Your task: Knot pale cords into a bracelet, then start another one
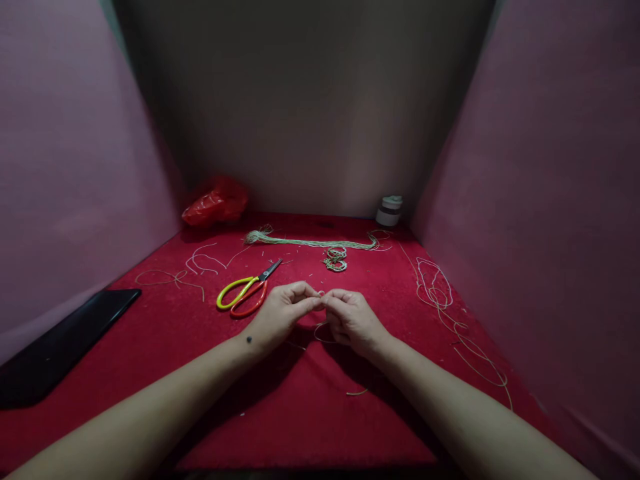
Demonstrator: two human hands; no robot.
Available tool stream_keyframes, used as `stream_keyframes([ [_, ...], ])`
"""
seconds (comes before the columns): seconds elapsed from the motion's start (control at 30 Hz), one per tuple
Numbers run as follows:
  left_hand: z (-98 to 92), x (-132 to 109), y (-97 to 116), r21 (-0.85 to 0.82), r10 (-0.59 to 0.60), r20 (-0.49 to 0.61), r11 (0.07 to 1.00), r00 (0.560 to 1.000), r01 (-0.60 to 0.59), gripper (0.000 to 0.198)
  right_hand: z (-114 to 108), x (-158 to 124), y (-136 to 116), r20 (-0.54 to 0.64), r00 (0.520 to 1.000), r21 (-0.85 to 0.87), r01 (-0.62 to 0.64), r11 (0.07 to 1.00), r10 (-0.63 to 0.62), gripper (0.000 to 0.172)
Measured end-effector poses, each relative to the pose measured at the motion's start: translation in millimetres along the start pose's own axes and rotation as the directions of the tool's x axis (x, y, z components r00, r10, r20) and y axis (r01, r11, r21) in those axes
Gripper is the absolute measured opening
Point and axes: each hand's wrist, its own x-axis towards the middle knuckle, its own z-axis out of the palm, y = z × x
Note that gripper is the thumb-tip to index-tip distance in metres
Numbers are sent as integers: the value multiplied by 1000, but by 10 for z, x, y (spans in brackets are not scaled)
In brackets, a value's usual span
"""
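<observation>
A left hand (280,313) and right hand (353,319) meet fingertip to fingertip, low over the red counter (300,413), both pinching a thin cord (315,332) between them; scissors (247,293) lie just left.

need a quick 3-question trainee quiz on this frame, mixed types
1. True or false: the right hand holds the scissors.
2. What sits at the back left of the red cloth? A) red plastic bag B) book C) cup
3. Fill in: the left hand and right hand pinch a thin ____ between their fingertips.
Key: 1 false; 2 A; 3 cord.
</observation>
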Motion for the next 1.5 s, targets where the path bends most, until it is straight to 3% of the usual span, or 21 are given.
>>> stream_keyframes([
  [0.2, 19, 32, -134, 66, 150, -7, 987, 989, -149, 13, -7, 9, 12, 16, 1000, 22, -6, 1000, 5, 20],
  [0.5, -13, 65, -206, 251, 219, -97, 949, 971, -189, 18, -23, 16, 21, 56, 997, 21, 44, 999, -45, 25],
  [0.77, -18, 88, -294, 310, 249, -66, 926, 966, -217, 18, -16, 33, 25, -2, 998, -60, 61, 996, -62, 25],
  [0.97, 9, 82, -261, 301, 235, -66, 931, 970, -205, 18, -26, 52, 34, -32, 991, -245, 118, 962, -130, 27],
  [1.23, 38, 78, -166, 164, 110, -73, 982, 991, -97, 18, -66, 72, 50, -45, 982, -322, 161, 933, -184, 27],
  [1.5, 16, 106, -159, 135, 54, -28, 990, 998, -50, 22, -45, 39, 14, -36, 987, -315, 140, 939, -159, 26],
])
